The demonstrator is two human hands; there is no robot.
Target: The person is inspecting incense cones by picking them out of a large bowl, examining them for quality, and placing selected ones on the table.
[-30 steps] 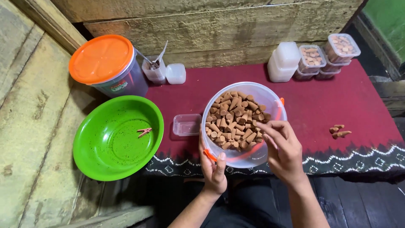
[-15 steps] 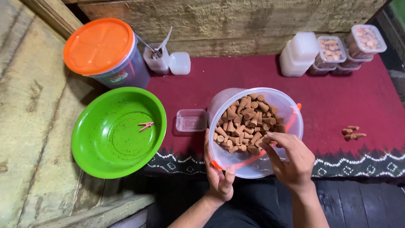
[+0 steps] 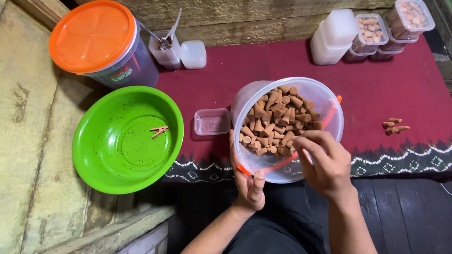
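Note:
A clear plastic bucket (image 3: pixel 325 96) with an orange handle, tilted toward me, is full of small brown cones (image 3: pixel 275 120). My left hand (image 3: pixel 248 181) grips the bucket's near rim from below. My right hand (image 3: pixel 322 164) reaches over the rim, its fingertips among the cones at the near edge; whether it pinches one I cannot tell. A small empty clear box (image 3: pixel 212 121) lies on the red cloth (image 3: pixel 263 63) just left of the bucket.
A green bowl (image 3: pixel 101 167) with a tiny clip inside sits at left. Behind it stands an orange-lidded tub (image 3: pixel 96 40), a cup with tools (image 3: pixel 162 49), and a white lid. Stacked boxes of cones (image 3: pixel 372 30) sit far right. Loose cones (image 3: pixel 394 126) lie right.
The view has shifted a little, so everything sits further left and lower. My right hand's fingers have dipped lower into the cones; my left hand keeps its hold on the rim.

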